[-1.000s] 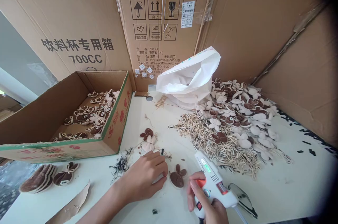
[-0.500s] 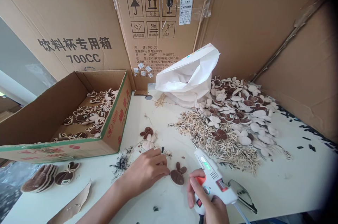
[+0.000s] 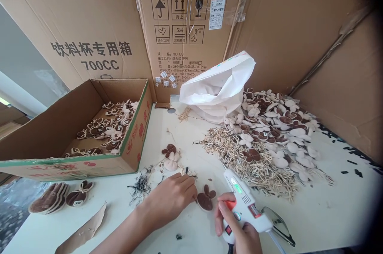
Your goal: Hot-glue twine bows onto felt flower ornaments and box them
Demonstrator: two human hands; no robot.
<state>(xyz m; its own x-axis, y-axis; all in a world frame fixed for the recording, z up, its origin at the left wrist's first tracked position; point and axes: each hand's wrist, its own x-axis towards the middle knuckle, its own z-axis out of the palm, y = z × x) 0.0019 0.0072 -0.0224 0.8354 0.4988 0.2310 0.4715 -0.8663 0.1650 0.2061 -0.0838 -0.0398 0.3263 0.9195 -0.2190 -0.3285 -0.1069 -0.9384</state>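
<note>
Our right hand (image 3: 247, 238) wraps round the grip of the white glue gun (image 3: 243, 198). Just left of the gun lies the brown eared piece (image 3: 205, 201); farther left, our left hand (image 3: 172, 195) is half curled, and we cannot tell whether it pinches anything. Beyond the gun spreads a heap of cords (image 3: 254, 172).

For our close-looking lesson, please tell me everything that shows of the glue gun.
The glue gun is white and looks plastic, with a slim nozzle, a green-lit display, dark vents, an orange trigger and a red switch on its handle. A pale stick juts from its rear; a black cord leaves the handle's base. The right hand grips the handle, fingers at the trigger; whether it is pressed is unclear. The nozzle points forward and leftward; glasses lie near the rear.
</note>
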